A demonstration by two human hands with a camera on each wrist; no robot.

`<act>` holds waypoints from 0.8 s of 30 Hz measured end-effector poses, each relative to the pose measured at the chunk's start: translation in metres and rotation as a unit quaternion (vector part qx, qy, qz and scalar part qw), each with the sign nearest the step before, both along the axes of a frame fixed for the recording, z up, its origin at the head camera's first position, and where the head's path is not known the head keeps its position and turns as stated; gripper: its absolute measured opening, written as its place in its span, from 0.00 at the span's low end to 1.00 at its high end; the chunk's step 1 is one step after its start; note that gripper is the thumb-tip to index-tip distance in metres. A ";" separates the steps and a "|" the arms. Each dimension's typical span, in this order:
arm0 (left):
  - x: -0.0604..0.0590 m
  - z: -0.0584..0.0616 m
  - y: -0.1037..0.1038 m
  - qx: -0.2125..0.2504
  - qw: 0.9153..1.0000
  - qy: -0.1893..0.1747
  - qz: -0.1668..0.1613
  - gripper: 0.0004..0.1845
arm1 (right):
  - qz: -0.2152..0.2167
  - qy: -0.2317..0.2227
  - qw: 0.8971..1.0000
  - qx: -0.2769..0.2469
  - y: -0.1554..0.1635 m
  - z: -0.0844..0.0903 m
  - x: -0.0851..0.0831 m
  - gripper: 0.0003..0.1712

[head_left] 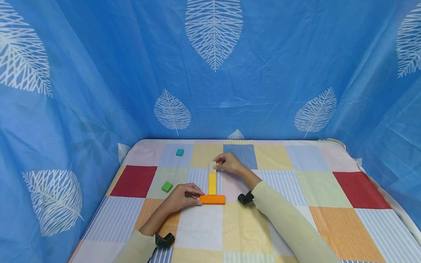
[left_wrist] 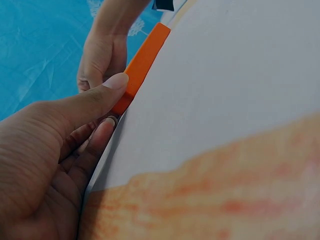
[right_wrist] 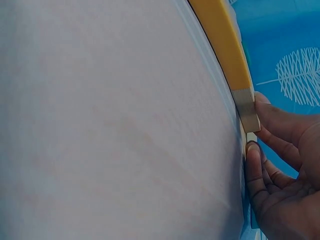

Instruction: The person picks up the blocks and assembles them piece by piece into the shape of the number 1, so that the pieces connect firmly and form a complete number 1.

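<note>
1. Nearest the head camera, two pale sleeves [head_left: 289,223] are seen reaching forward over a checked cloth [head_left: 204,226] that covers the surface, each wrist bearing a small black camera
2. An orange block [head_left: 212,199] is laid flat and crosswise on the cloth; its left end is pinched by the left hand [head_left: 184,196], with the thumb [left_wrist: 95,97] set on the top edge and a fingertip below it, as shown in the left wrist view
3. A yellow block [head_left: 212,183] is laid lengthwise, its near end touching the long side of the orange block so that a T is formed
4. A pale wooden block [head_left: 212,167] is set at the far end of the yellow block, touching it and in line with it
5. The pale block is pinched by the right hand [head_left: 228,163]; in the right wrist view its fingertips [right_wrist: 267,112] are seen curled against the end and side of the block [right_wrist: 247,110]
6. A green cube [head_left: 167,186] is placed on the cloth left of the left hand, well apart from the T
7. A teal cube [head_left: 179,152] is placed farther back on the left, and a second teal piece [head_left: 229,151] is partly hidden behind the right hand
8. Blue fabric printed with white leaves [head_left: 213,29] is hung behind and at both sides of the surface
</note>
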State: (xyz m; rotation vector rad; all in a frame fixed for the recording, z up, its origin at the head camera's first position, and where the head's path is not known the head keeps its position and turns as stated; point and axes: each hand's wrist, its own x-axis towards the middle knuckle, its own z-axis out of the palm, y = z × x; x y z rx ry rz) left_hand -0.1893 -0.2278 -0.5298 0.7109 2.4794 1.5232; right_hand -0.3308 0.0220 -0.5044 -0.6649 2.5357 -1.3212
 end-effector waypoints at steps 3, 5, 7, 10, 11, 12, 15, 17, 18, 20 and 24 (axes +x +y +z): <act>0.000 0.001 0.000 -0.001 1.000 -0.002 0.001 0.14 | 0.002 -0.001 1.000 0.004 0.000 0.001 0.000 0.15; 0.000 0.001 0.000 -0.001 1.000 -0.003 0.002 0.14 | 0.003 -0.003 1.000 0.004 0.000 0.001 0.000 0.15; 0.000 0.001 0.000 0.000 1.000 -0.002 0.001 0.14 | 0.003 -0.006 1.000 0.004 0.001 0.002 0.000 0.15; 0.000 0.001 0.000 -0.002 1.000 -0.002 0.002 0.14 | 0.005 -0.003 1.000 0.004 0.001 0.004 0.000 0.15; 0.000 0.001 0.000 -0.003 1.000 -0.002 0.002 0.14 | 0.006 -0.002 1.000 0.004 0.001 0.004 0.001 0.16; 0.000 0.001 0.000 -0.004 1.000 -0.001 0.002 0.14 | 0.008 -0.001 1.000 0.004 0.002 0.004 0.001 0.16; 0.000 0.001 0.000 -0.002 1.000 -0.002 0.001 0.14 | 0.012 -0.002 1.000 0.001 0.002 0.005 0.001 0.16; 0.000 0.001 0.000 0.003 1.000 -0.002 -0.001 0.14 | 0.013 -0.006 1.000 -0.002 0.002 0.005 0.000 0.16; 0.000 0.001 0.000 0.005 1.000 -0.002 -0.002 0.14 | 0.013 -0.007 1.000 -0.002 0.001 0.004 0.000 0.16; 0.000 0.000 0.000 0.008 1.000 -0.003 -0.003 0.14 | 0.010 -0.013 1.000 -0.004 0.001 0.004 -0.001 0.16; -0.001 0.000 -0.001 0.006 1.000 -0.003 -0.002 0.14 | 0.003 -0.020 1.000 -0.003 0.001 0.003 -0.003 0.17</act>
